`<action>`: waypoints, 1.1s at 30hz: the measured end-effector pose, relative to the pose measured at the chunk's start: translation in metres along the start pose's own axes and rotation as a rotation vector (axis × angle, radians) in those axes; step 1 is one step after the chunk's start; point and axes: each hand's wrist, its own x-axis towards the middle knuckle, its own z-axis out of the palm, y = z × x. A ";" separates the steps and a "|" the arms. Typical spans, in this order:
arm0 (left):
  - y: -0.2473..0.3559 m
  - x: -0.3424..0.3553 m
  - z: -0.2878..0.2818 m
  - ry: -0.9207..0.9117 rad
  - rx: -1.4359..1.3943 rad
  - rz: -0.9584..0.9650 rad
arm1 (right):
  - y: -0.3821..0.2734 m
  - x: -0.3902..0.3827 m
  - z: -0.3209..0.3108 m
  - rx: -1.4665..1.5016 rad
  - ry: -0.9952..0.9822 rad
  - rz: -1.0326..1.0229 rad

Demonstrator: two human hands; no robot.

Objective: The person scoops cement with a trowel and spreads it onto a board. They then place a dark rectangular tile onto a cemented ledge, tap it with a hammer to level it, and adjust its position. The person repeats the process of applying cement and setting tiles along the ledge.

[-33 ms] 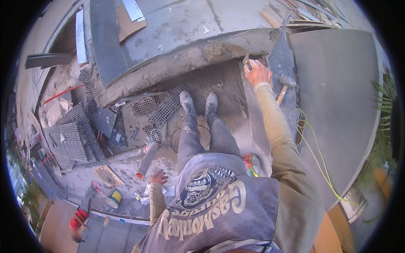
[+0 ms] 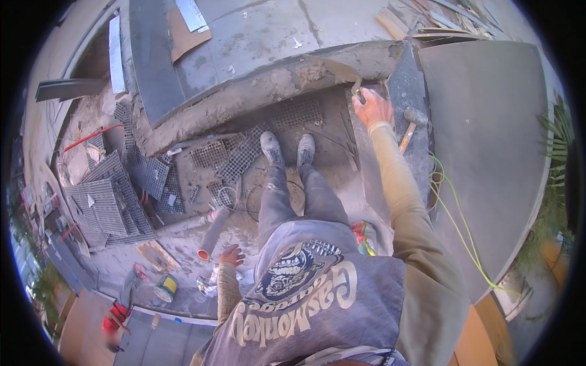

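The fingers of the right hand [image 2: 372, 110] are curled tight around a small dark-handled tool [image 2: 360, 94], probably a chisel or trowel though it is too small to tell, whose tip meets the rough mortar edge of the concrete ledge [image 2: 268, 85]. That ledge serves as the landmark for everything else. The tool sits at the ledge's right end, where a patch of fresh mortar [image 2: 323, 68] clings to the face. Just right of the hand, a hammer [image 2: 410, 125] with a wooden handle lies on a dark stone slab [image 2: 488, 140] beside the ledge's end, apart from the fingers. A yellow cord [image 2: 455, 226] trails down along that slab's near edge. Below the ledge, the person's two dusty shoes [image 2: 287, 148] stand on the dirty floor, with pieces of metal mesh [image 2: 244, 152] scattered just beside them and more mesh sheets [image 2: 107, 201] stacked well to the left. Far below the ledge, the left hand [image 2: 232, 255] hangs low with its fingers loosely bent and apart, holding nothing, near an orange-ended pipe [image 2: 210, 235] lying on the ground. On top of the ledge, a grey slab [image 2: 149, 55] and a piece of cardboard [image 2: 186, 33] lie toward its left end.
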 end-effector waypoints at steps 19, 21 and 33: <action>0.124 0.045 -0.061 0.088 0.151 0.210 | -0.050 -0.025 0.023 0.558 -0.458 0.580; 0.127 0.046 -0.057 0.072 0.160 0.193 | -0.046 -0.038 0.034 0.900 -0.447 0.682; 0.156 0.036 -0.043 0.003 0.243 0.313 | -0.150 -0.066 0.145 0.943 -0.233 0.789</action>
